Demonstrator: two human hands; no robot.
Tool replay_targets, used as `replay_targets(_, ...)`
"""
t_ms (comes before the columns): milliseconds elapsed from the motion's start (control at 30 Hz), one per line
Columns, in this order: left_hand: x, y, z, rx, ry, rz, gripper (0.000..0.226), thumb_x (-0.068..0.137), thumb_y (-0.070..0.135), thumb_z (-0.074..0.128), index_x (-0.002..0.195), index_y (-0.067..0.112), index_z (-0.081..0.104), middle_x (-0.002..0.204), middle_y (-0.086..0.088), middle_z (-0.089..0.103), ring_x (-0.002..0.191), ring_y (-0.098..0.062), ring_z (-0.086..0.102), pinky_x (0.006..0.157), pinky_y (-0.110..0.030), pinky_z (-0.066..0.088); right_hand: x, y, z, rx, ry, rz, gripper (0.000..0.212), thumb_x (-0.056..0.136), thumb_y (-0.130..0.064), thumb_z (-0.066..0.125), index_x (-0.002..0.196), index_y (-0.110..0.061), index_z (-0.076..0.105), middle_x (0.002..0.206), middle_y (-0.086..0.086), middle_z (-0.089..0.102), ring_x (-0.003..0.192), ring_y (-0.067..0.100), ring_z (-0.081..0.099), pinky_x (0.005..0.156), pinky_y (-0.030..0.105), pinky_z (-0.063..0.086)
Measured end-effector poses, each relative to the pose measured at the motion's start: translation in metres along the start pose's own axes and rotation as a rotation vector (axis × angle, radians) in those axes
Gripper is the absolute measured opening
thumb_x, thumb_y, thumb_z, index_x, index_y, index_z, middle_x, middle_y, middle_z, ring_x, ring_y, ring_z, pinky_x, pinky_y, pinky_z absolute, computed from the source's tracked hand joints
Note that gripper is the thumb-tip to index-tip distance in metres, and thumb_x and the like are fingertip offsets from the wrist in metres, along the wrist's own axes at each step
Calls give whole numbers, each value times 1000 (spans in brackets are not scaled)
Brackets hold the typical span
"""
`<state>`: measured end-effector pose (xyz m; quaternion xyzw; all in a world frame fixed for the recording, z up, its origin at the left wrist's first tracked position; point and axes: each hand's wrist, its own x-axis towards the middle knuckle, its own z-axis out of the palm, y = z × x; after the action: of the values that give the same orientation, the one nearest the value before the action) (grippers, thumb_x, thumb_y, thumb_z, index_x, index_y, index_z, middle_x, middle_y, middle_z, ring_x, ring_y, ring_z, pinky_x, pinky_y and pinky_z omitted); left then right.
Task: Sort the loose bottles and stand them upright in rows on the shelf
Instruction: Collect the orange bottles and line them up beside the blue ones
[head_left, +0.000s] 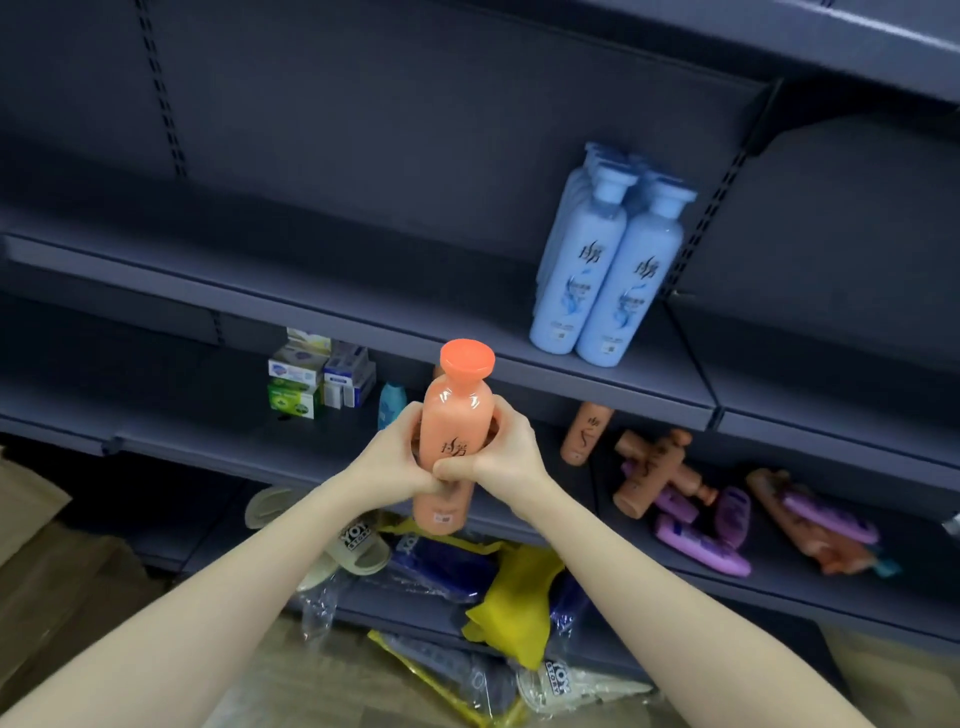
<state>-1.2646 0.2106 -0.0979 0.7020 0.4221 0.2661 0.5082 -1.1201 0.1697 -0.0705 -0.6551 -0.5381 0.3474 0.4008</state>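
An orange bottle (453, 415) with a wide orange cap stands upright in mid-air in front of the shelves. My left hand (397, 457) grips its left side and my right hand (498, 452) grips its right side, thumbs meeting on the label. On the upper shelf (311, 306) several light blue bottles (608, 265) stand upright in rows at the right. On the lower shelf (779, 566), to the right, orange-brown bottles (649, 473) and purple bottles (701, 540) lie loose in a heap. One orange-brown bottle (584, 431) lies apart from them.
Boxed soaps (317, 379) are stacked on the lower shelf at the left, with a small blue bottle (390, 402) beside them. Slippers (358, 545) and bagged yellow and blue goods (498, 597) lie on the bottom shelf and floor. Cardboard (41, 545) sits at the far left.
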Motion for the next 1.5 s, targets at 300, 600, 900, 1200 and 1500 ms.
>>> replay_targets(300,2,59,2,-93,-15,126,64,55,15,74,113,25,50,104,4,64,97,-9,62,74,-20,48,-12,-41,-42,114,108,-73,53,56,1,82,102,-13,61,92,3,70,87,16,68,74,32,57)
replay_targets(600,22,102,21,-156,-72,248,60,58,14,76,111,25,52,107,1,67,98,-13,65,81,-29,54,-20,-60,-89,152,249,-123,50,57,5,80,101,-10,62,91,5,71,85,18,70,76,36,58)
replay_targets(900,44,142,63,-147,-121,325,58,67,12,77,111,30,45,113,2,61,104,-13,61,86,-31,52,-23,-56,-143,178,381,-147,51,57,0,81,100,-16,59,93,2,70,86,15,69,74,35,58)
replay_targets(1200,64,171,139,-55,13,322,73,66,3,77,121,29,36,101,17,59,91,1,60,75,-19,48,-17,-25,-206,216,403,-158,54,59,2,82,101,-22,57,94,4,69,88,16,69,76,40,59)
replay_targets(1500,93,201,203,-67,141,289,68,66,11,80,120,27,42,102,15,60,94,-3,61,76,-24,51,-11,-3,-278,191,324,-218,62,63,0,80,113,-24,52,97,0,67,90,10,67,73,31,58)
